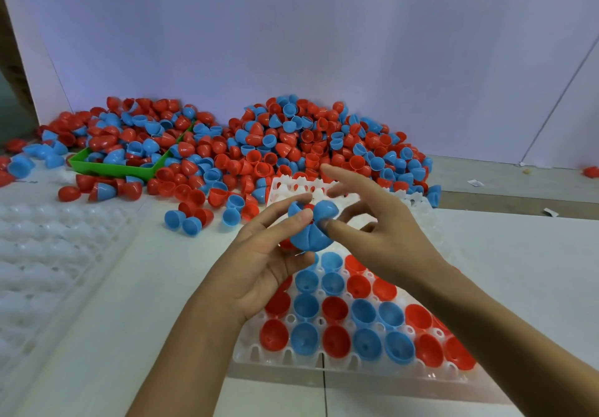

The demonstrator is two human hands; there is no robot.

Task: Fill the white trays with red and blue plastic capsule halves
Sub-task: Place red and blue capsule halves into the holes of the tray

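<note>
Red and blue capsule halves (291,144) are smooth, glossy plastic, catching soft highlights. The white tray (324,356) is thin, translucent moulded plastic with a slight sheen. A green tray (110,168) is opaque, smooth plastic. The bench (136,303) looks matt white. The backdrop wall (291,34) appears smooth and matt.

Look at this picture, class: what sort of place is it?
Probably a small workshop or packing bench for hand sorting. A big heap of loose red and blue capsule halves lies by the wall, a white tray is half filled, and more empty trays wait alongside.
</note>
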